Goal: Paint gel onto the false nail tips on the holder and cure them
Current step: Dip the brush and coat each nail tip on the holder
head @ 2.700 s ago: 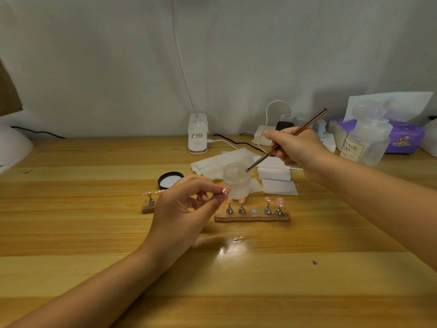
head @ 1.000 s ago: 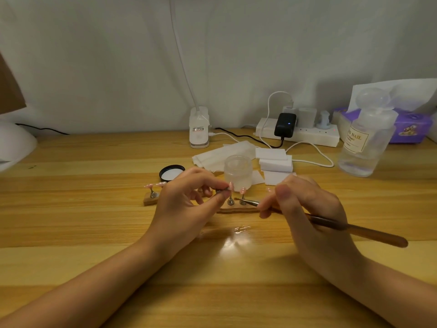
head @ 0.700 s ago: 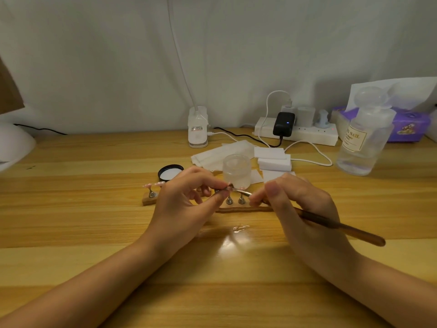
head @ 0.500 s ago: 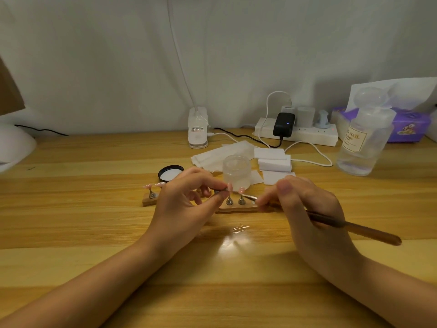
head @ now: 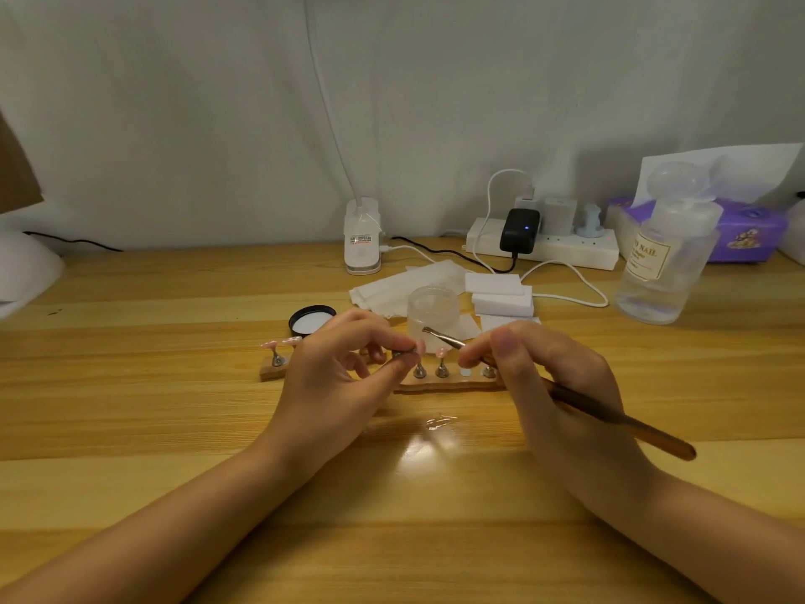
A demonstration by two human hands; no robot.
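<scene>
Pinching a small metal stand (head: 398,354) with a pink nail tip (head: 419,347) on it, the left hand (head: 335,377) lifts it just above the wooden holder (head: 448,384), thumb and forefinger closed on the metal foot rather than on the tip itself, and that looks the right place to take it. The right hand (head: 553,385) has its grip curled round the brush (head: 610,418) like a pen, metal end (head: 429,330) poised just beside the lifted tip. These tips look feather-light, thin and springy, likely slick once gelled, so any squeeze on the painted face would smear it; the stand seems the heavier, stiffer part, and it appears to sit loosely on its spot. The brush handle is stiff and slim, held near the ferrule for control. Counting now: on the holder near the middle of the surface I see three stands in place, one bare round spot (head: 465,371), and one stand up in the fingers; a fourth may hide behind the right hand, I cannot tell. A smaller wooden block (head: 272,371) toward the left edge carries one stand with what looks like two pink tips. One frosted gel jar (head: 433,313) sits open behind the holder, its one black lid (head: 311,321) lying beside it, with one clear bottle (head: 666,259) toward the right edge.
</scene>
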